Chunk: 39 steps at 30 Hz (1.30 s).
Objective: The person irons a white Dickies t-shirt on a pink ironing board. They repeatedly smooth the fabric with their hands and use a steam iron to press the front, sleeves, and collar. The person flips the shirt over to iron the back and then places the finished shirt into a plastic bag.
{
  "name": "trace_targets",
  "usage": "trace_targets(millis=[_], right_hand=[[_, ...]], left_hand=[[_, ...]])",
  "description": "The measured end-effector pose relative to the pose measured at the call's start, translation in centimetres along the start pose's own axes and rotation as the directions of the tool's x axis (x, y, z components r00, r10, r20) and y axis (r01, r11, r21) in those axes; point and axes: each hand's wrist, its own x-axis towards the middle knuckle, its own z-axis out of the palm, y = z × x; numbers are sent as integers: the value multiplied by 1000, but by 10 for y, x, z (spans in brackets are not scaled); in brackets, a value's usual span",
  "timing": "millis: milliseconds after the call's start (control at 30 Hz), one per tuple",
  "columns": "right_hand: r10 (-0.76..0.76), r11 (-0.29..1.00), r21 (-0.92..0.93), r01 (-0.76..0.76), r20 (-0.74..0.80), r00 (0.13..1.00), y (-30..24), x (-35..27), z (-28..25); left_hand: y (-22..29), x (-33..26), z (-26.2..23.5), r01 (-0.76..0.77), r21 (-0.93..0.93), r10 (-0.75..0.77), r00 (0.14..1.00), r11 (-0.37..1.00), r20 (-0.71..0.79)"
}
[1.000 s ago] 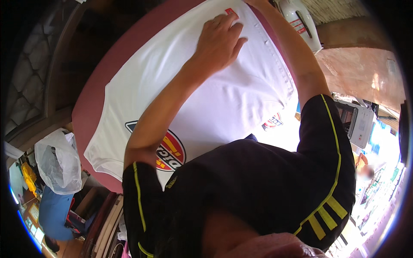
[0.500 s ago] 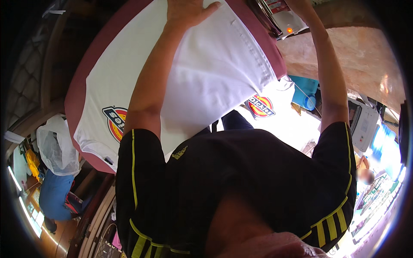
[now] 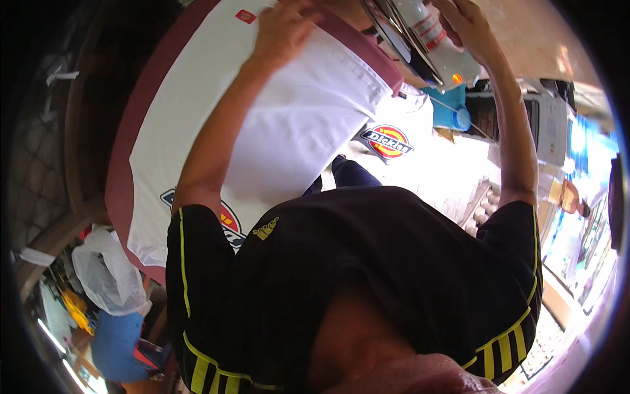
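A white T-shirt (image 3: pixel 262 144) with a colourful printed badge lies spread over a maroon-covered ironing board (image 3: pixel 125 171). My left hand (image 3: pixel 282 36) is over the far part of the shirt, near a small red label (image 3: pixel 246 16); its fingers are smeared by motion. At the upper right, my right hand (image 3: pixel 469 29) grips a clothes iron (image 3: pixel 420 39) with a shiny metal soleplate and a lit orange lamp. The iron is tilted beside the board's right edge, and its handle is partly hidden by my fingers and the frame's edge.
Another white shirt with a similar badge (image 3: pixel 388 141) hangs to the right, under the board's edge. A blue container (image 3: pixel 453 111) and a grey-white box-shaped appliance (image 3: pixel 551 128) stand beyond. At lower left is a translucent plastic bag (image 3: pixel 108 269). A person (image 3: pixel 571 197) shows at far right.
The iron has come further into view with my right hand, moving down and tilting. My left hand has shifted slightly down, uncovering the red label, and is now blurred. The view has turned a little.
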Motion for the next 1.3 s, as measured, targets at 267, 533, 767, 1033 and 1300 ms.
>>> trace_targets(millis=[267, 533, 767, 1033, 1300], right_hand=[[249, 953, 227, -201, -209, 946, 57, -162, -4], [615, 787, 266, -557, -270, 741, 118, -285, 43], [746, 658, 455, -600, -282, 604, 156, -348, 107], [756, 626, 516, -585, -221, 616, 165, -354, 142], [630, 772, 282, -570, -215, 746, 127, -320, 113]], left_hand=[[89, -8, 43, -186, -224, 223, 963, 957, 152], [88, 2, 39, -219, -249, 273, 939, 944, 210], [94, 11, 43, -147, -203, 207, 924, 968, 320], [100, 14, 43, -141, -198, 202, 920, 970, 337], [103, 9, 50, -155, -193, 209, 930, 969, 303]])
